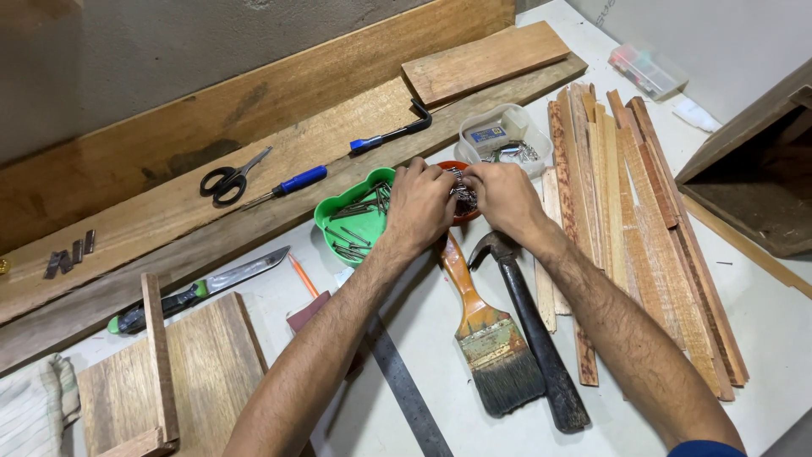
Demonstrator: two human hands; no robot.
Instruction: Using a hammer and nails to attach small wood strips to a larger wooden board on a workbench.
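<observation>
Both hands meet over small round orange bowl (pixel 458 211) of metal nails, between green plastic tray (pixel 351 222) and clear tub (pixel 505 135). Left hand (pixel 420 206), right hand (pixel 502 196) equally near; fingers curled, pinching nail cluster (pixel 462 195) directly beneath fingertips.

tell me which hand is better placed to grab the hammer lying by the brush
Right, probably. The right hand sits directly above the hammer, whose head lies just under that wrist. The left hand is across the paintbrush, nearer the green tray of nails.
</observation>
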